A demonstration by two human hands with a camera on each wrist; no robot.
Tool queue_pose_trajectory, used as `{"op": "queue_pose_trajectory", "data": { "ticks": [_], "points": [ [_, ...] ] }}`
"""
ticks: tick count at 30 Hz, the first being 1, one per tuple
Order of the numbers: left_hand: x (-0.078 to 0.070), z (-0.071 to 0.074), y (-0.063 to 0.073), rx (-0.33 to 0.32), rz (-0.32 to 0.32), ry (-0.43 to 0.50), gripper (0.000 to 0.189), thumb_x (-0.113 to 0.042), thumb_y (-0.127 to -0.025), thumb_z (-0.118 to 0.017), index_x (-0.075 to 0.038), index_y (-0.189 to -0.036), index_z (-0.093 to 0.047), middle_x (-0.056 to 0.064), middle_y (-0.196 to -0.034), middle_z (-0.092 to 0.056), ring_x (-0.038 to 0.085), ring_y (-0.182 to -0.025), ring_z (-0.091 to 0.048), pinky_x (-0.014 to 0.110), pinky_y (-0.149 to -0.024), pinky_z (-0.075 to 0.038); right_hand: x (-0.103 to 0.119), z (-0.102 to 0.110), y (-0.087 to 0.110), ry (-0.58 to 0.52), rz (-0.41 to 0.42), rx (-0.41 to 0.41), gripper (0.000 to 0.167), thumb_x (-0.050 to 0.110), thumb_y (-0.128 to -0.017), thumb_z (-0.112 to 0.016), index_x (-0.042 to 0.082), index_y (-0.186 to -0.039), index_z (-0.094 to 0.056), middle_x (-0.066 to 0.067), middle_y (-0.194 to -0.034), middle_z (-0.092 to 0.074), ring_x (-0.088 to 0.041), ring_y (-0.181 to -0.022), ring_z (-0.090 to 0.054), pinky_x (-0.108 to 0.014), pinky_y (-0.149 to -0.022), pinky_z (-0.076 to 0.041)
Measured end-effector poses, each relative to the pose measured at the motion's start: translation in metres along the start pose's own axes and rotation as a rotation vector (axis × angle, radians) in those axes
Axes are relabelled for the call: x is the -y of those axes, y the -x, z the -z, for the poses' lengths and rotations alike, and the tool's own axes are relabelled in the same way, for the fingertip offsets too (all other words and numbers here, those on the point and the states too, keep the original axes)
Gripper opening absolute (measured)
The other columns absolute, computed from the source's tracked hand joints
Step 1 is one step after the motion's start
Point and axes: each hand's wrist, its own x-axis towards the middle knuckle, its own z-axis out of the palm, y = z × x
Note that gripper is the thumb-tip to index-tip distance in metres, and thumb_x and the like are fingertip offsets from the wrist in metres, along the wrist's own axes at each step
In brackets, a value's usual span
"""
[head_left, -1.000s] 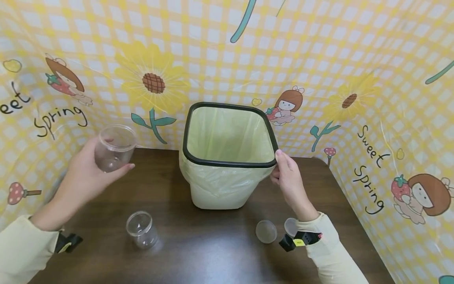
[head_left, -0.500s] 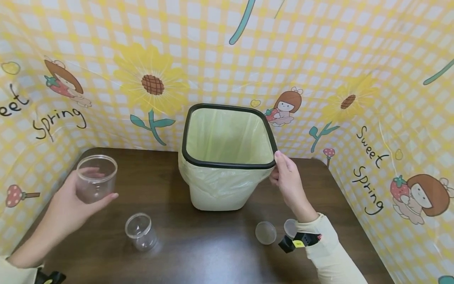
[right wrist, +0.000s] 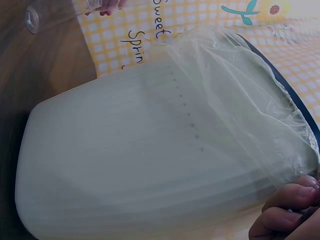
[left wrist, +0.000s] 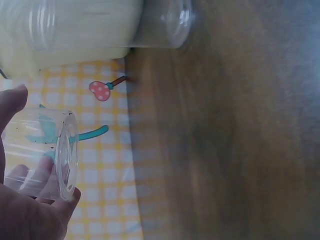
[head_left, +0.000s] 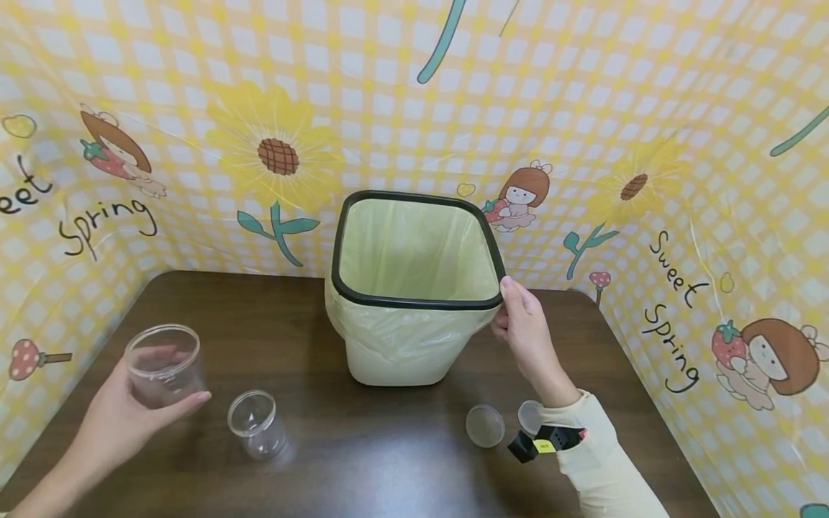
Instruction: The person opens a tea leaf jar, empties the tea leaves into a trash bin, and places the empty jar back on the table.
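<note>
My left hand point(head_left: 113, 421) grips a clear plastic jar point(head_left: 184, 370) by its side, thumb nearest me and fingers around the far side. The jar is upright, mouth up, at the left of the table in the head view. In the left wrist view the base of this jar point(left wrist: 67, 155) shows close above the fingers. My right hand point(head_left: 527, 327) pinches the front right corner of the black rim point(head_left: 421, 303) on a pale trash can point(head_left: 398, 367). A thin yellowish liner bag point(right wrist: 235, 100) folds over the can's outside.
A second clear jar point(head_left: 262, 435) stands open on the dark wooden table point(head_left: 363, 460), right of my left hand. Two round clear lids lie near my right wrist, the nearer lid point(head_left: 485, 426) fully seen, the other lid point(head_left: 529, 415) partly covered. A checked yellow curtain point(head_left: 388, 129) surrounds the table.
My left hand has moved down and to the left with the jar, lower beside the second jar. The right hand keeps its hold on the can's rim.
</note>
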Motion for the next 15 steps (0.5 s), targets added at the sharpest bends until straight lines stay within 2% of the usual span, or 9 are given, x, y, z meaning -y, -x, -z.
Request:
{"op": "queue_pose_trajectory", "data": {
  "ticks": [4,7,15],
  "points": [
    [0.005,-0.004,0.007,0.004,0.014,0.017,0.077,-0.008,-0.074,-0.091,-0.003,-0.136,-0.045,-0.028,-0.123,-0.048,-0.007,-0.088,-0.060,0.001,-0.082,-0.037,0.000,0.000,0.000,0.000,-0.001,-0.001,0.036,0.029,-0.111,-0.040,0.010,-0.080,-0.045,0.009,-0.055,-0.030,-0.004,-0.047,-0.023,-0.019,-0.048,-0.022],
    [0.009,-0.008,0.012,0.001,0.011,0.022,0.075,-0.008,-0.074,-0.092,-0.003,-0.135,-0.047,-0.028,-0.122,-0.050,-0.014,-0.101,-0.052,0.001,-0.084,-0.035,0.000,0.000,0.001,0.004,0.000,-0.002,0.037,0.029,-0.111,-0.040,0.010,-0.080,-0.045,0.008,-0.054,-0.030,-0.004,-0.047,-0.023,-0.020,-0.048,-0.022],
    [0.022,-0.014,0.020,0.005,-0.014,0.044,0.073,-0.004,-0.075,-0.090,-0.004,-0.134,-0.048,-0.030,-0.124,-0.052,-0.016,-0.114,-0.044,0.001,-0.086,-0.031,0.001,0.000,0.000,0.028,0.004,0.009,0.036,0.030,-0.112,-0.038,0.009,-0.084,-0.048,0.008,-0.053,-0.030,-0.004,-0.045,-0.023,-0.020,-0.047,-0.022]
  ]
}}
